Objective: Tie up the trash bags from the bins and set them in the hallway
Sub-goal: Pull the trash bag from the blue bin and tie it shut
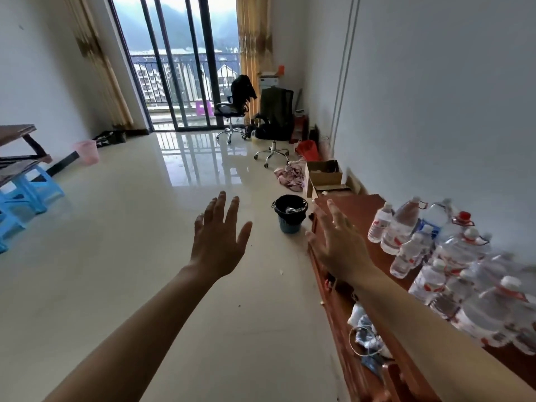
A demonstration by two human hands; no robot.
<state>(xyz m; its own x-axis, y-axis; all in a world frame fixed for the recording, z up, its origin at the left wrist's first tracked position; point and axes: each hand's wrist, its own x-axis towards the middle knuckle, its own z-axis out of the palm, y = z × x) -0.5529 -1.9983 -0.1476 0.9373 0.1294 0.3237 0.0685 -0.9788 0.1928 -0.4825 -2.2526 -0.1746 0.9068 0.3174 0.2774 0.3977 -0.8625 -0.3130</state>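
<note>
Both hands were raised, fingers spread, empty: left hand (219, 242) over the floor (116, 271), right hand (339, 245) at the wooden worktop (359, 207) edge. Blue bin (290, 213) with black trash bag (291, 205) stood beyond, between them. Water bottles (435, 256) crowded the worktop.

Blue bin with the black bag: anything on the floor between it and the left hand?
Nothing: in the head view only bare glossy floor tile lies between the left hand and the blue bin with its black bag.
</note>
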